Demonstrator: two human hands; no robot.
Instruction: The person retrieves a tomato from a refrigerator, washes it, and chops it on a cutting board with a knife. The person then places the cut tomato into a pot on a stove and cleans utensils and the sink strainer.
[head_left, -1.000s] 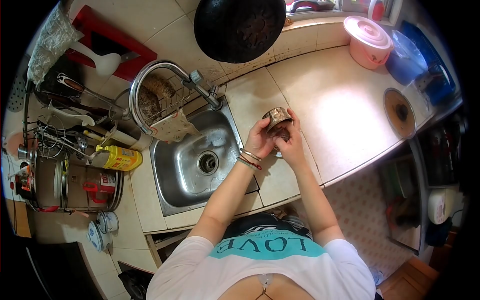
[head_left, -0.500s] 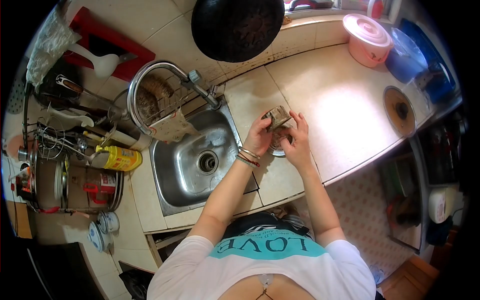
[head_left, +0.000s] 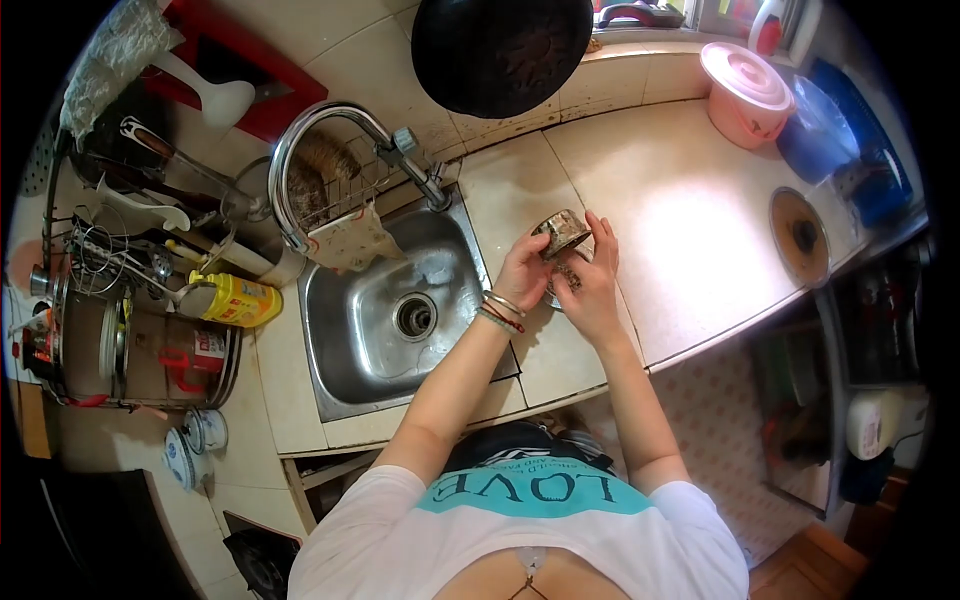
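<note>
A small round metal tin [head_left: 566, 229] with a stained, brownish side is tilted above the counter just right of the sink. My left hand [head_left: 522, 272], with bracelets at the wrist, grips the tin by its left side. My right hand [head_left: 592, 290] is at the tin's lower right, its thumb and fingers closed on a small dark, rough piece [head_left: 570, 270] too small to name. Partly hidden beneath my hands, a round metallic dish [head_left: 553, 298] rests on the tiles.
The steel sink [head_left: 350, 360] and curved faucet [head_left: 290, 165] lie left. A black pan [head_left: 500, 55] hangs above. On the right stand a pink lidded bucket [head_left: 745, 100], a blue container [head_left: 818, 135] and a glass lid [head_left: 798, 238]. Utensils and a yellow bottle [head_left: 243, 300] crowd the left.
The tin has tipped a little between my hands, and the fingers of my right hand have shifted beside it. The whole view has moved slightly.
</note>
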